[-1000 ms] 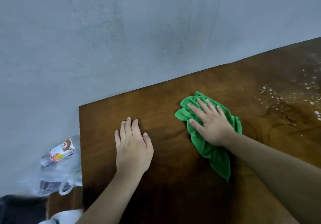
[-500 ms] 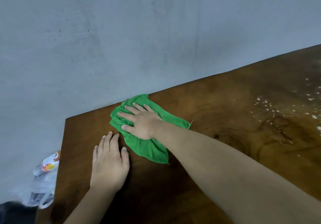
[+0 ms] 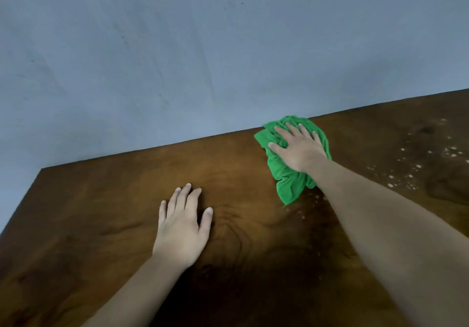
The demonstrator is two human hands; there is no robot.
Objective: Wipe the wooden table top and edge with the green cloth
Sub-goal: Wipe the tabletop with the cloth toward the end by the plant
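Note:
A dark brown wooden table top (image 3: 101,225) fills the lower half of the head view. The green cloth (image 3: 289,182) lies bunched against the table's far edge, right of centre. My right hand (image 3: 297,149) presses flat on the cloth, fingers spread and pointing toward the wall. My left hand (image 3: 181,222) rests palm down on the bare wood, nearer to me and to the left of the cloth, holding nothing.
A grey-blue wall (image 3: 203,60) rises directly behind the table's far edge. White specks and droplets (image 3: 411,172) are scattered on the wood at the right. The table's left corner (image 3: 43,169) shows at the far left.
My right hand has slid the cloth from the table's left corner rightward along the far edge. My left hand has stayed flat on the wood. The bag at the left has left the view.

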